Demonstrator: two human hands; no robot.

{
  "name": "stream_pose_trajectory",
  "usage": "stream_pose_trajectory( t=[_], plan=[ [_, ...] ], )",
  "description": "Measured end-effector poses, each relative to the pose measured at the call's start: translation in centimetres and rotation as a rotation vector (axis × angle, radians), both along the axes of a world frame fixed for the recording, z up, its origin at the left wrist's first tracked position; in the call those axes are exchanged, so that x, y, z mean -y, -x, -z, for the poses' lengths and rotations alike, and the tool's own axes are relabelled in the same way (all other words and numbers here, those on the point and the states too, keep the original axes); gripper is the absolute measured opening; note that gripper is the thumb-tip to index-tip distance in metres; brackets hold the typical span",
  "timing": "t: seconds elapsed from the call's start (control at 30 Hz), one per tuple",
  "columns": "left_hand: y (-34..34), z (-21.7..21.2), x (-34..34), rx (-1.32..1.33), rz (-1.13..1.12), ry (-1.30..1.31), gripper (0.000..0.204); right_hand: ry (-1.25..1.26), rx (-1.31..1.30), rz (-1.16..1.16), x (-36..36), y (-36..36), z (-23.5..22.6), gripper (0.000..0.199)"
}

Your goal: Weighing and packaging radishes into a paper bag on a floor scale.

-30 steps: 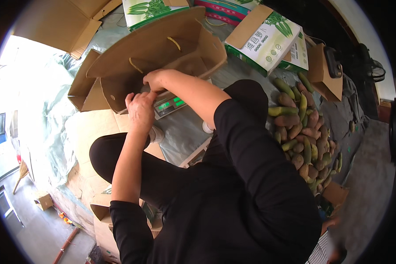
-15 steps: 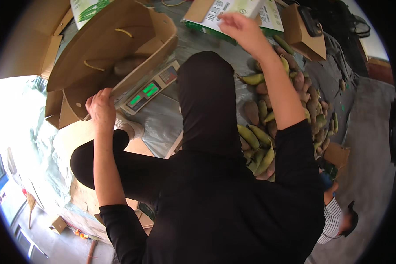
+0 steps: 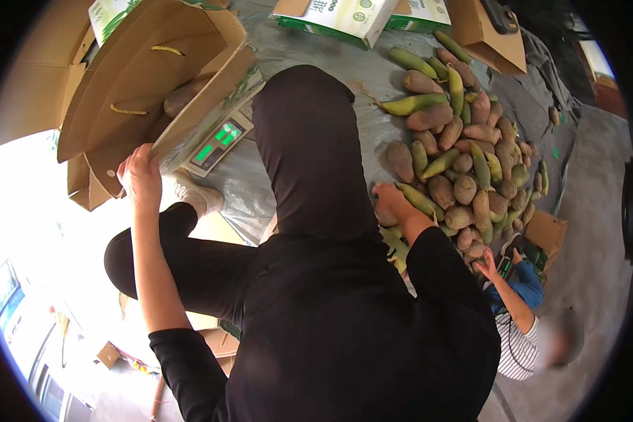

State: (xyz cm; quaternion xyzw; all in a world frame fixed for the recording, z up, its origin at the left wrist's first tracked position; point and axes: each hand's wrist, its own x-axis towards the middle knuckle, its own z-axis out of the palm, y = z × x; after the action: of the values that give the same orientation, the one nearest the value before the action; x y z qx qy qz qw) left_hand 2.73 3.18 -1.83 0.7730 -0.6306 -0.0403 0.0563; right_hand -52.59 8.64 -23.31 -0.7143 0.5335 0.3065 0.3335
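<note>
My left hand is closed on the near edge of an open cardboard box that leans on a digital scale with a lit green display. Inside the box lies a brownish tuber, partly in shadow. My right hand is low beside my knee, at the near left side of a pile of long green radishes and brownish-red tubers. One green radish lies right beside this hand. Its fingers point down and partly hide, so any hold is unclear.
White-and-green cartons stand at the back, with a brown cardboard box to their right. A grey plastic sheet covers the ground. At lower right a person in a striped top reaches toward the pile's near edge.
My right hand has swung down from above the white carton to the pile's near left side. My left hand stays on the box edge. The other person's arm now reaches to the pile.
</note>
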Motion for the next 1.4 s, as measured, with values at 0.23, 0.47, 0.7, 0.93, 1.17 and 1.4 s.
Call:
stream_pose_trajectory(
  t=[0.23,0.47,0.7,0.93,1.17,1.4],
  plan=[
    [1.0,0.1,0.4,0.025,-0.018,0.032,0.023,-0.065,-0.200,-0.349,-2.4,-2.0,-1.1,0.040],
    [1.7,-0.5,0.4,-0.014,-0.051,0.049,0.019,0.051,-0.184,-0.227,-4.3,-0.8,3.7,0.052],
    [1.9,0.3,0.9,-0.040,-0.036,0.103,0.016,0.049,-0.192,-0.039,-6.4,3.6,8.0,0.050],
    [2.0,0.0,0.8,-0.044,-0.059,0.107,0.016,0.318,0.218,0.399,1.7,2.0,-1.1,0.070],
    [1.7,-0.2,0.2,-0.056,-0.081,0.132,0.020,0.744,0.595,0.490,16.5,-7.4,-18.1,0.076],
    [1.9,-0.4,0.4,-0.048,-0.084,0.100,0.021,0.678,1.283,0.462,22.8,-17.2,-33.5,0.071]
  ],
)
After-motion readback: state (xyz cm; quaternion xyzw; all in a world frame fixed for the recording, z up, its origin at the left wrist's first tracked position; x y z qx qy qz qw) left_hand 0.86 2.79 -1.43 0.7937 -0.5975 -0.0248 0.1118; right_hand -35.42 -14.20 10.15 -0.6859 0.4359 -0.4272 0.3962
